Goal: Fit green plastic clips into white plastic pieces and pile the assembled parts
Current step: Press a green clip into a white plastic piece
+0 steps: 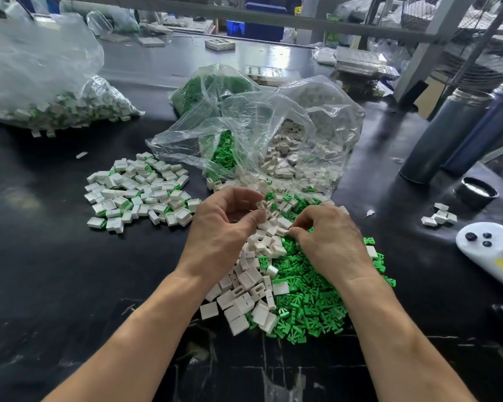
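- The black tabletop (pixel 55 271) carries all the things, and my two bare arms reach over it from the near edge.
- A big clear bag (pixel 41 82) lies at the far left, and assembled white-and-green parts are inside it.
- Two open clear bags lie in the middle: one bag of green clips (pixel 212 88) behind, and one bag of white pieces (pixel 302 134) in front, with its mouth toward me.
- Two dark cylinders (pixel 447 134) lie tilted at the right, near a black lid (pixel 478 192).
- The loose green clips (pixel 311 303) make a wide heap under my right hand, and the loose white pieces (pixel 244 300) lie just beside them, between my wrists.
- The pile of assembled parts (pixel 140 190) is on the tabletop at the left of my left hand.
- My left hand (pixel 224 227) has its grip curled, and thumb and fingertips pinch one small white piece (pixel 261 206) above the heap.
- My right hand (pixel 328 239) rests on the green heap with a curled grip; the fingertips pinch something small, but I cannot tell what it is.
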A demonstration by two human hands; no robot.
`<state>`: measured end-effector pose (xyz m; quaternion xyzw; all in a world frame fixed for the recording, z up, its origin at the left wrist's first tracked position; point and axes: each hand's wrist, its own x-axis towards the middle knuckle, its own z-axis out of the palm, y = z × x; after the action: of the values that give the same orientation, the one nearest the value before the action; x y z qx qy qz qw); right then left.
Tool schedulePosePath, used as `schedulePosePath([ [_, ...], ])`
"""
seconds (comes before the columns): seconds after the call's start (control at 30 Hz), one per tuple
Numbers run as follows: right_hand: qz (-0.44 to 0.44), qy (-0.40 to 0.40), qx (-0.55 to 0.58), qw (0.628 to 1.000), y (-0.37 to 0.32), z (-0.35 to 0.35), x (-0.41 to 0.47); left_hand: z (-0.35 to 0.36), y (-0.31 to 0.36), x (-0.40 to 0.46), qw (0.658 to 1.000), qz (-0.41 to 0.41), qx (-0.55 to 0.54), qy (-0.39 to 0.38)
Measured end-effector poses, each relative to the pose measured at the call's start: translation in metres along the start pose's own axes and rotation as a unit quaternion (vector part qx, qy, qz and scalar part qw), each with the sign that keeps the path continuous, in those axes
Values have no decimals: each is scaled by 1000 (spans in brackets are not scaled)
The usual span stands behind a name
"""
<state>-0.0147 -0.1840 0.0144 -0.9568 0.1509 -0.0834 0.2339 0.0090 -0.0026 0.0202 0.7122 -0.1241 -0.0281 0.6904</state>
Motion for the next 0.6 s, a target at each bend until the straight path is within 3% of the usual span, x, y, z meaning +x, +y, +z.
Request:
schedulePosePath([
  [0.17,-14,64,81,995,-1,-1,-3,-1,1,0,1000,9,0,-8],
  [0.37,-29,51,344,937,0,0,-10,-1,1,0,1000,16,11,-7],
  [0.6,-10,25,402,915,-6,2,-9,-2,0,0,1000,15,1,-4],
])
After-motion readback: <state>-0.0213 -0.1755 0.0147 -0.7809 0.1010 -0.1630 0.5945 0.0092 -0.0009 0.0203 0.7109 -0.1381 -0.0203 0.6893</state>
